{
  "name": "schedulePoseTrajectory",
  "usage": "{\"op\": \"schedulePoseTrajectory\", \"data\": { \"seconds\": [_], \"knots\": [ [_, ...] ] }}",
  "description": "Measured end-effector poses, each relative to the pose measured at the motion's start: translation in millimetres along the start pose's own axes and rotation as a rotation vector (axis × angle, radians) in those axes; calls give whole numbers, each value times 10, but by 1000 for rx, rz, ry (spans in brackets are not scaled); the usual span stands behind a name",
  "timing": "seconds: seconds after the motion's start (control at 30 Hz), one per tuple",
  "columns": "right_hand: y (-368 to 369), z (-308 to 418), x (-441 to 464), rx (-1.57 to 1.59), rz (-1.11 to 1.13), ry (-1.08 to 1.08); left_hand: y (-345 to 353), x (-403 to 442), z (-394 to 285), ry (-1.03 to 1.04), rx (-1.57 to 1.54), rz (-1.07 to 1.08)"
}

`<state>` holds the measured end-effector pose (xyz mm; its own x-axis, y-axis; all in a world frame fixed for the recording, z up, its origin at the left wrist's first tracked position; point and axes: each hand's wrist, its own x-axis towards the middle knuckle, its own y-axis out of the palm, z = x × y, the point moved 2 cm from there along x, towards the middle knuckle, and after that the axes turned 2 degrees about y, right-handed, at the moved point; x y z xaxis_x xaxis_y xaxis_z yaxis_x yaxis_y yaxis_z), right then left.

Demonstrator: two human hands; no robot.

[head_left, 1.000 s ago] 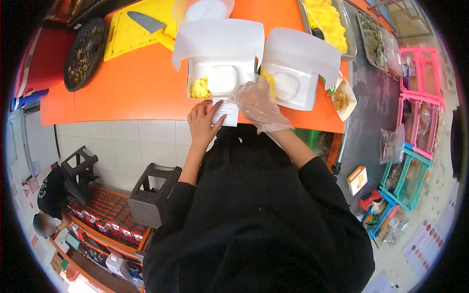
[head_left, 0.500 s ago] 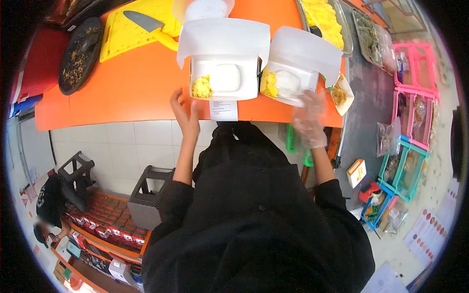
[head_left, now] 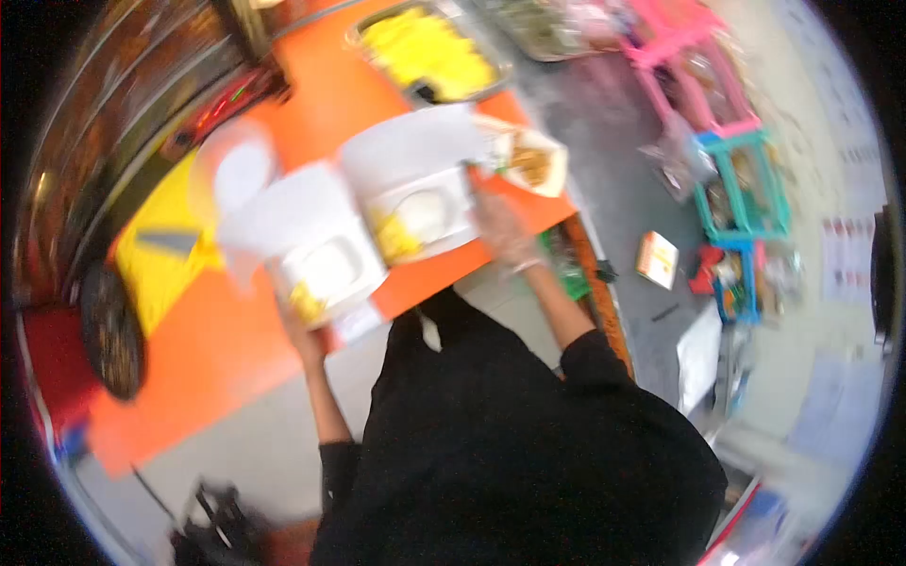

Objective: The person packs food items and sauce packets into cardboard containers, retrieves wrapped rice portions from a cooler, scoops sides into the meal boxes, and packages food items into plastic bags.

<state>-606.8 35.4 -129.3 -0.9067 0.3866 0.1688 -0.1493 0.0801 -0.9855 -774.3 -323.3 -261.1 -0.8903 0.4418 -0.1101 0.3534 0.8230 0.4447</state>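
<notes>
My bare left hand (head_left: 300, 332) is at the left wall of a white takeaway box (head_left: 357, 292); blur and the box hide its fingers. That box is lidded back and holds a white rice mound (head_left: 326, 268) with yellow shreds (head_left: 308, 304) beside it. To its right, a second open box (head_left: 453, 236) holds rice (head_left: 422, 215) and yellow shreds (head_left: 396, 236). My right hand (head_left: 503, 228), in a clear plastic glove, lies along this box's right side with fingers stretched out, blurred. Near its fingertips is a paper tray (head_left: 557, 177) of brown crumbly food.
A metal tray (head_left: 504, 79) of yellow shreds stands at the back of the orange table (head_left: 198, 377). On the left are a yellow cutting board (head_left: 156, 292) with a knife (head_left: 168, 241), and a dark stone mortar (head_left: 111, 330). Pink and teal baskets (head_left: 746, 179) line the right counter.
My view has turned, so the scene appears rotated. The left hand has come from beside the left box onto its side. The right hand has moved up along the right box, toward the paper tray.
</notes>
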Motion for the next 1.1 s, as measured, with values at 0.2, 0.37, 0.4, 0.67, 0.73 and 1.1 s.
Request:
{"op": "schedulePoseTrajectory", "data": {
  "seconds": [0.2,0.37,0.4,0.67,0.73,1.1],
  "knots": [
    [-934,-303,190,579,422,156,660,24,-536,295,724,-349],
    [-1280,-1352,668,628,-149,370,1134,75,-702,603,934,-647],
    [-1543,-1631,915,610,3,483,1334,133,-771,665,971,-696],
    [-592,-3771,3047,39,-385,557,3462,661,-1241,1018,1069,-883],
    [-321,-4000,3384,66,-392,622,4108,771,-1251,977,1171,-801],
    [-1726,-3728,2925,1101,283,-251,6414,1697,-384,198,389,63]
  ]
}}
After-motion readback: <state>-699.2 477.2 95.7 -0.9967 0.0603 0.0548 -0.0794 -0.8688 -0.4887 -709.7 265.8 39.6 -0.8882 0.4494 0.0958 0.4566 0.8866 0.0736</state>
